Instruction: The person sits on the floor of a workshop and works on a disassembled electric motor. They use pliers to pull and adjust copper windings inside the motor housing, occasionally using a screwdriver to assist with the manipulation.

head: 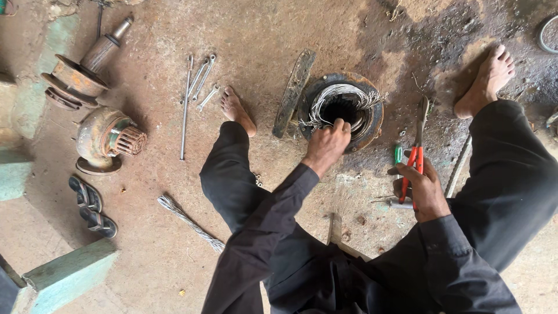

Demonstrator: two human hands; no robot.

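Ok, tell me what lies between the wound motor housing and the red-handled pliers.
In the head view, only bare dirty floor separates the housing from the pliers.

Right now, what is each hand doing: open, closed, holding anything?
Left hand: closed, gripping the wire windings at the rim of the round motor stator.
Right hand: closed around the red-handled pliers.

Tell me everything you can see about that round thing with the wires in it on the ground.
The round motor housing is a dark, rusty metal ring lying flat on the dirt floor, opening upward. Pale wire windings loop around its black hollow centre, frayed ends sticking out to the right. The left hand grips the windings at the near rim. A worn flat plate leans against its left side.
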